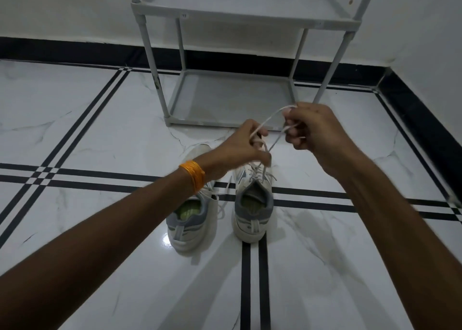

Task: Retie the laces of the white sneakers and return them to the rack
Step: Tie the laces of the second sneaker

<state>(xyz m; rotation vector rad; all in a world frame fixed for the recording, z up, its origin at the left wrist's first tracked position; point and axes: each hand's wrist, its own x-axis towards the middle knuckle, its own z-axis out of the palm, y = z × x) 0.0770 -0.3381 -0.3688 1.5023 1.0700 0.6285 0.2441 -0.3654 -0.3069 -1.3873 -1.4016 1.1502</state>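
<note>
Two white sneakers sit side by side on the floor (100, 129), heels toward the person, just in front of the grey rack (240, 16). The rack stands against the back wall, near the floor's far right corner. Both shelves that show are bare.

The right sneaker (252, 204) is the one being tied. Both hands are up above its tongue. The left hand (240, 147), with an orange band (192, 177) at the wrist, pinches one part of the lace (268, 119). The right hand (315, 132) is curled tight around the other part, a little higher and farther off. The lace runs between the hands and crosses just above the top eyelets. I think a bow is being made, but the hands are blurry, so I cannot tell how far the knot has got.

The left sneaker (192, 217) looks untied. Its lace hangs loose over the side and onto the floor.

To do this step well, keep both loops about the same size. Pull them out to the sides, not up, so the shoe stays flat on the floor. Pull slowly until the knot sits snug on the tongue. Do not let the ends slip through, or the bow comes undone. Then the other shoe needs the same, and both go on the rack.
</note>
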